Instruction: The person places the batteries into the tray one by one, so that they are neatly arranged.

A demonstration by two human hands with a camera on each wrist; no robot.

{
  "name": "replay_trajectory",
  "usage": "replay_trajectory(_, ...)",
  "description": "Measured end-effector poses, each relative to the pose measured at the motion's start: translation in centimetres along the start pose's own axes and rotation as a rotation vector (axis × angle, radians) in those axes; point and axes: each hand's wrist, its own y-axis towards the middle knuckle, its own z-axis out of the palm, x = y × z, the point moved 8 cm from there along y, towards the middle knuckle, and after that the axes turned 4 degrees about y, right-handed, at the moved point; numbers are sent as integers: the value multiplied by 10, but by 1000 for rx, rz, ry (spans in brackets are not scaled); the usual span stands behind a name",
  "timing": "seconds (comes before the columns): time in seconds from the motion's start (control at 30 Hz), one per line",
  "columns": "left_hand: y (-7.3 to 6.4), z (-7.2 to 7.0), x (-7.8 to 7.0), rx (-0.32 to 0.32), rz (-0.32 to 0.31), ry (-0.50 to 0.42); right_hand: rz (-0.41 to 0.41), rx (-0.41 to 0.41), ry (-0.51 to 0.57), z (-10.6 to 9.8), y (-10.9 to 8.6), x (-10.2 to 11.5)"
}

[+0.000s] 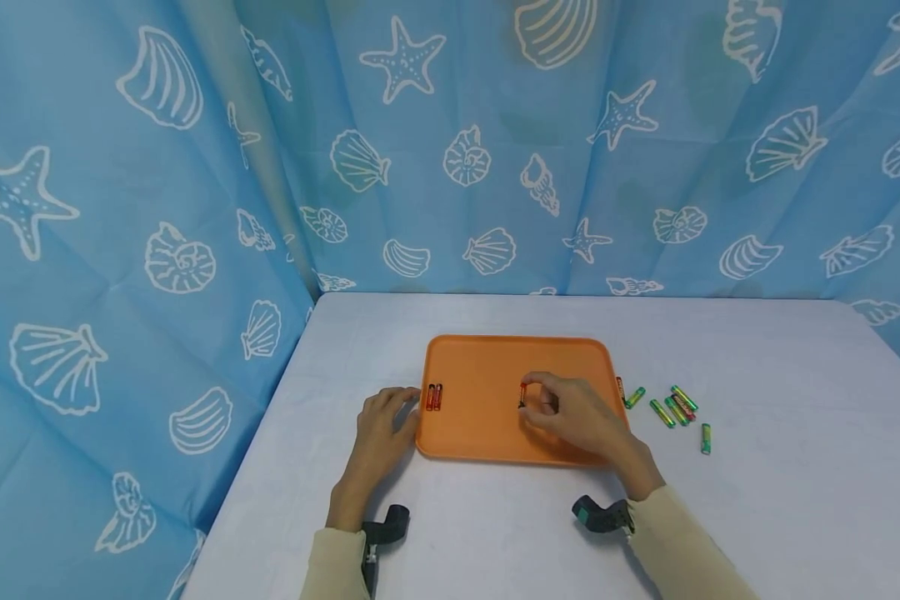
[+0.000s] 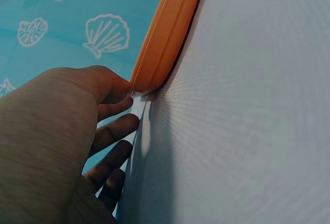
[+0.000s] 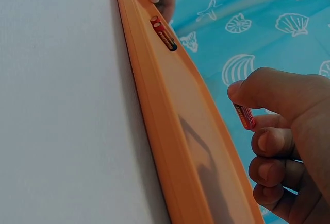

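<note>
An orange tray [image 1: 483,358] lies on the white table, with two red batteries [image 1: 434,397] side by side near its left rim. Over the tray, right of its middle, my right hand [image 1: 581,412] pinches a red-and-black battery [image 3: 244,117] by its ends between thumb and forefinger. That battery is held above the tray floor in the right wrist view, its other fingers curled loosely below. My left hand [image 1: 378,433] touches the tray's left edge, its fingers relaxed and spread, as the left wrist view also shows.
Right of the tray, several green batteries [image 1: 662,413] lie scattered with a red battery [image 1: 684,407] among them. Another red battery [image 1: 620,387] lies close to the tray's right rim. A blue curtain [image 1: 435,192] with shell prints hangs behind and to the left.
</note>
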Motion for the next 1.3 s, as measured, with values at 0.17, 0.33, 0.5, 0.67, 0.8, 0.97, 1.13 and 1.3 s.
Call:
replay_trajectory(0.17,0,-1,1,7,-8,8,0,5,3,8,6,3)
replay_trajectory(0.33,0,0,1,12,-13,-7,21,30,-14,21,13,4)
replay_trajectory(0.5,-1,1,2,17,-16,-7,42,62,-24,35,20,7)
replay_trajectory(0.67,-1,1,3,15,-8,-6,43,77,-27,46,27,12)
replay_trajectory(0.8,0,1,2,12,-3,0,38,89,-36,53,32,15)
replay_trajectory(0.97,1,0,1,19,-12,-1,34,96,-50,59,38,18)
replay_trajectory(1.13,1,0,1,25,-18,6,37,93,-79,64,44,22)
replay_trajectory(1.3,2,1,2,23,-22,15,33,90,-94,70,50,25)
